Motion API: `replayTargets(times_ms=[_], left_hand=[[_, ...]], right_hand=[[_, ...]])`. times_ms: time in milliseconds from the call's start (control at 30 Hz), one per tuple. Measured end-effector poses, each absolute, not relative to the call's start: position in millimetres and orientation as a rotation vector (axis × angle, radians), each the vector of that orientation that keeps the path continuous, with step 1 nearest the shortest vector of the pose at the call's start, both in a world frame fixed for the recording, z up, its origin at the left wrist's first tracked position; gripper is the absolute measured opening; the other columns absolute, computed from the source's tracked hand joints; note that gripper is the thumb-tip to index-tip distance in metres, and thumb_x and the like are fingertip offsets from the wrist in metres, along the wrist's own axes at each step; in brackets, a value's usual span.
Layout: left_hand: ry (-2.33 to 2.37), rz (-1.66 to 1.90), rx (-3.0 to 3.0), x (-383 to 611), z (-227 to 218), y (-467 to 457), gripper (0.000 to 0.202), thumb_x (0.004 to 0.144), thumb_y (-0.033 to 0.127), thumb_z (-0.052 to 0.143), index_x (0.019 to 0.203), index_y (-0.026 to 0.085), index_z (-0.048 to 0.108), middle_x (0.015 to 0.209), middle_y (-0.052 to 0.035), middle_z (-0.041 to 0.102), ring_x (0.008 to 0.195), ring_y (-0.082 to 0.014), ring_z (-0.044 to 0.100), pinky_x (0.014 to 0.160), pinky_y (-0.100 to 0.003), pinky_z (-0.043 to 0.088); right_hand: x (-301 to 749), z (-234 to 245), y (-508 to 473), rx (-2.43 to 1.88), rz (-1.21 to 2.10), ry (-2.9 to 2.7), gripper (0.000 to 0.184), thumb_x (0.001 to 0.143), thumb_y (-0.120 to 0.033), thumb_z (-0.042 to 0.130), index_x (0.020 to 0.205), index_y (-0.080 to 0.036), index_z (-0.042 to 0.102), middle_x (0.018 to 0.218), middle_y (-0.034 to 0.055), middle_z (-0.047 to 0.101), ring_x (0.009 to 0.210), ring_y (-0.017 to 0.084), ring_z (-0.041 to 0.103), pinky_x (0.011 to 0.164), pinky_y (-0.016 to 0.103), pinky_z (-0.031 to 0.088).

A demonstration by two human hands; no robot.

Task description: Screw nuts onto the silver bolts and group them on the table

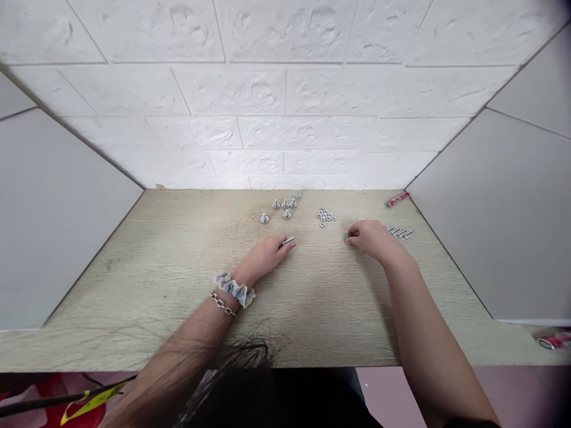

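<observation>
My left hand [266, 254] rests on the wooden table [156, 267] with its fingers closed around a silver bolt [289, 241] that sticks out past the fingertips. My right hand [372, 238] lies to the right, fingers curled over a small metal piece [348, 236] at its fingertips. A heap of nuts [325, 216] sits just beyond, between the hands. Several assembled bolts [284, 208] stand upright behind my left hand. A row of loose bolts [400, 232] lies right of my right hand.
A red marker-like object [397, 200] lies at the back right corner by the wall. Grey side panels close in the table on both sides, a white brick-pattern wall at the back. Another red item [554, 341] sits at the far right edge.
</observation>
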State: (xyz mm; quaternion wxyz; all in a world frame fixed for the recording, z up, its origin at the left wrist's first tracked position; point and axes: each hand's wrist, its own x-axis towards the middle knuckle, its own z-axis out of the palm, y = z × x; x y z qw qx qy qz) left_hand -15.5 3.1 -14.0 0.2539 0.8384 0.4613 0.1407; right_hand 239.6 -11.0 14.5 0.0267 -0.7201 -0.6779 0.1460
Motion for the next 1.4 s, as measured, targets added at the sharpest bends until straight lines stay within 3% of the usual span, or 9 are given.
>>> replayTargets(times_ms=[200,333,500,833,1100,1267,1400], left_hand=[[1.264,0.373,2.171,-15,-10,4,0.034,0.087,0.044,0.034,0.070,0.018,0.048,0.064,0.0000,0.054,0.061,-0.0147,0.049,0.057,-0.026,0.032],[1.224,0.434,2.108,-16,-9,3,0.034,0.087,0.044,0.034,0.070,0.018,0.047,0.060,0.0016,0.052,0.058,-0.0134,0.048,0.057,-0.025,0.032],[1.163,0.479,2.125,-14,-7,-3,0.033,0.087,0.044,0.036,0.075,0.017,0.051,0.060,0.0020,0.052,0.058,-0.0130,0.047,0.058,-0.024,0.032],[1.023,0.518,2.086,-14,-8,-2,0.028,0.085,0.038,0.044,0.097,0.020,0.062,0.061,0.0013,0.056,0.062,-0.0139,0.051,0.062,-0.022,0.036],[0.883,0.536,1.709,-15,-21,4,0.028,0.079,0.040,0.052,0.079,0.015,0.063,0.058,0.0035,0.048,0.048,-0.0073,0.039,0.047,-0.020,0.031],[0.803,0.536,1.636,-15,-23,5,0.021,0.073,0.034,0.059,0.078,0.014,0.061,0.061,0.0039,0.049,0.052,-0.0070,0.041,0.051,-0.020,0.035],[0.723,0.511,1.625,-14,-22,5,0.017,0.069,0.025,0.063,0.081,0.013,0.062,0.073,0.0004,0.059,0.070,-0.0115,0.051,0.065,-0.023,0.040]], right_hand=[[242,21,-12,-2.117,0.340,-2.007,0.010,0.075,-0.020,0.059,0.079,-0.015,0.066,0.083,0.0066,0.064,0.080,0.020,0.058,0.067,0.027,0.042],[215,23,-15,-1.737,0.423,-1.894,0.020,0.075,-0.024,0.062,0.094,-0.018,0.065,0.088,0.0044,0.065,0.075,0.016,0.061,0.072,0.028,0.046],[172,7,-21,-1.383,0.526,-1.929,0.022,0.075,-0.026,0.063,0.096,-0.019,0.064,0.088,0.0030,0.066,0.076,0.015,0.061,0.071,0.026,0.048],[158,-9,-25,-1.319,0.449,-2.067,0.020,0.078,-0.023,0.061,0.097,-0.019,0.064,0.090,0.0044,0.065,0.074,0.015,0.059,0.074,0.027,0.046],[155,-14,-25,-1.263,0.421,-2.077,0.022,0.077,-0.022,0.062,0.099,-0.019,0.063,0.093,0.0045,0.065,0.081,0.016,0.059,0.077,0.028,0.047],[155,-16,-26,-1.246,0.380,-2.149,0.022,0.080,-0.023,0.058,0.102,-0.019,0.062,0.094,0.0050,0.063,0.087,0.017,0.057,0.077,0.029,0.046],[153,-18,-28,-1.228,0.367,-2.198,0.024,0.081,-0.026,0.057,0.104,-0.019,0.061,0.098,0.0058,0.063,0.089,0.018,0.057,0.077,0.029,0.046]])
